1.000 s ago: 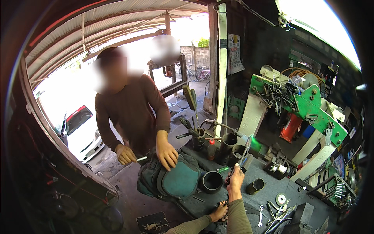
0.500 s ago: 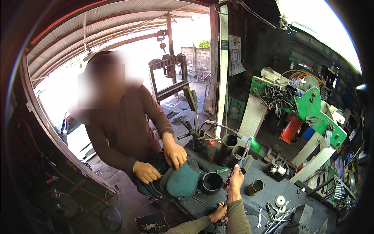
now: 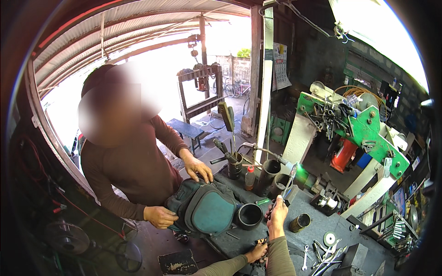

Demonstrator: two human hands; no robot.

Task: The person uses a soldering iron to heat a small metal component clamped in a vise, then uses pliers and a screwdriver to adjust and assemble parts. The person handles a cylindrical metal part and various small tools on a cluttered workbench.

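Observation:
In my right hand (image 3: 277,217) is a slim metal torch-like tool (image 3: 291,177), pointing up and away over the bench, with the fingers wrapped round its lower end. A green glow shows near its tip. Lower and to the left, my left hand (image 3: 257,252) is closed close to the bench edge; what it grips is dark and mostly hidden. A wide dark metal ring or cup (image 3: 250,216) stands just left of my right hand. To the right is a short open metal cylinder (image 3: 300,222). A teal and black backpack (image 3: 212,212) rests on the bench's left end.
A co-worker (image 3: 133,165) stands across on the left, both hands at the backpack. Tall metal pots (image 3: 268,175), one with tools (image 3: 234,164), and a red-capped bottle (image 3: 249,178) line the far side. A wrench (image 3: 305,257) and pliers lie right. Beyond stands a green and white press frame (image 3: 363,124).
The co-worker has moved left and straightened somewhat, with hands shifted along the backpack, which now shows more of its side. My two hands stay nearly where they were.

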